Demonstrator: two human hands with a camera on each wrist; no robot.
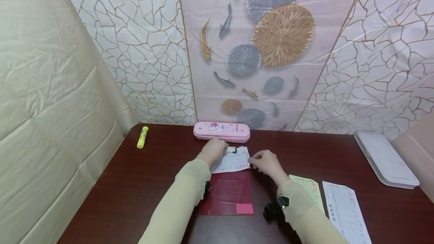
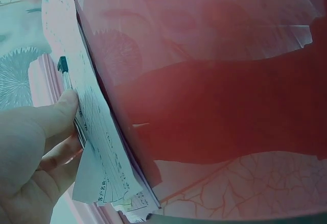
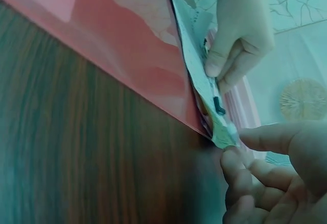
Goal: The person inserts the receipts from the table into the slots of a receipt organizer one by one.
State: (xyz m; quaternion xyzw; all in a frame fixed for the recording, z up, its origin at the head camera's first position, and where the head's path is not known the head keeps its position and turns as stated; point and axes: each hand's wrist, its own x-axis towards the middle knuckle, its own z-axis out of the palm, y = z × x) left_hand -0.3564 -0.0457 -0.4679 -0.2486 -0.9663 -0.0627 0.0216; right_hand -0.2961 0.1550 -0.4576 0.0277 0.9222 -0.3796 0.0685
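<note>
Both bent forward, your left grip (image 1: 213, 150) pinches the clip (image 1: 232, 147) — your right grip (image 1: 266, 163), the papers (image 1: 234, 162); pink case (image 1: 222, 131) just behind.

From where I stood I counted two hands, a left hand (image 1: 214, 150) and a right hand (image 1: 267, 162), over one table (image 1: 145, 195). There was one red folder (image 1: 227, 193), with one pink label (image 1: 245, 208). One clip (image 1: 232, 150) sat on several papers (image 1: 234, 162), too tightly layered for me to number. Two slips lay apart, one yellow slip (image 1: 306, 189) and one white slip (image 1: 346, 208). I saw one pencil case (image 1: 222, 132), one glue stick (image 1: 142, 137) and one white case (image 1: 386, 159). The wall hanging showed four grey discs (image 1: 243, 60) and two brown discs (image 1: 283, 35).
</note>
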